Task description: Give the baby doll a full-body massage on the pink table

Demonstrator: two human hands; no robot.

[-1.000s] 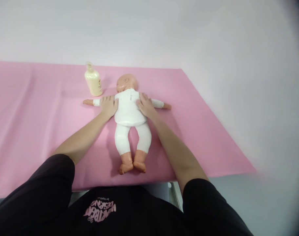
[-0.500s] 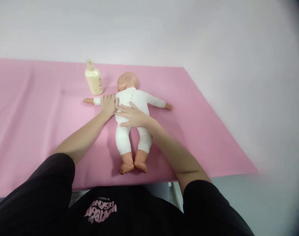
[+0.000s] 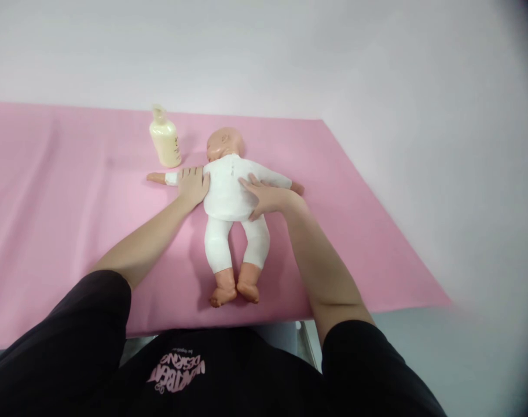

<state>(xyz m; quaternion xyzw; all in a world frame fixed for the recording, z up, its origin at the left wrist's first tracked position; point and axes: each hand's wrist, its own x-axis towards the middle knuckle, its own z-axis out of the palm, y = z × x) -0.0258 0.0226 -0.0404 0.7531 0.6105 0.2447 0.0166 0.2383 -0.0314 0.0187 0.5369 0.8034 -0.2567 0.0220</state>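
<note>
Pressing flat, the left hand is laid palm-down with its fingers together over the doll's upper arm and shoulder, so that side is pinned to the sheet and, by the look of it, kept from sliding. Across the body, the right hand is spread open on the doll's flank, fingertips resting on the white suit near the waist and thumb lower down; nothing is pinched or gripped, only contact by the palm and fingers. Between the two hands the doll is held face-up, arms stretched out to either side, legs pointing back toward the person, feet together near the sheet's near edge. Its head is turned slightly toward the bottle, which is stood upright just beyond the outstretched arm, near but not touching, within easy reach of the left hand. Underneath everything the pink sheet is spread over the table, a few soft creases showing on its left part.
</note>
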